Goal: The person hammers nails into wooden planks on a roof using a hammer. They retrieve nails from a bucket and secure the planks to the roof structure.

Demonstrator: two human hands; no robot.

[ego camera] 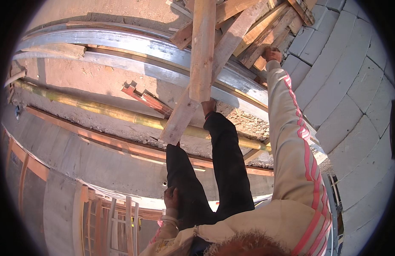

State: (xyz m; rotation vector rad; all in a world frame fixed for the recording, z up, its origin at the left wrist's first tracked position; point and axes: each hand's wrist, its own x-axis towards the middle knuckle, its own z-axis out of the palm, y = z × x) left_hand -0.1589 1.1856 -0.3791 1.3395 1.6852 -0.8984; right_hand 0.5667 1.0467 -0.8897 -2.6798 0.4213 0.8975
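Note:
My right hand (273, 54), at the end of an outstretched arm, is closed at the edge of a wooden board (259, 52) in a pile of timber at the upper right. My left hand (171, 196) rests against my left thigh in black trousers and holds nothing. In front of me a long wooden plank (202, 51) lies over another pale plank (179, 120), whose near end reaches above my left knee. One bare foot (209, 106) shows beside the planks' crossing; the other foot is mostly hidden.
Long metal beams (120, 38) run across beyond my feet. Nearer lie a bamboo pole (98, 104), a broken reddish board (149, 100) and a long timber edge (72, 124). Pale blocks (341, 121) are stacked at the right. Wooden framework (98, 224) stands at the lower left.

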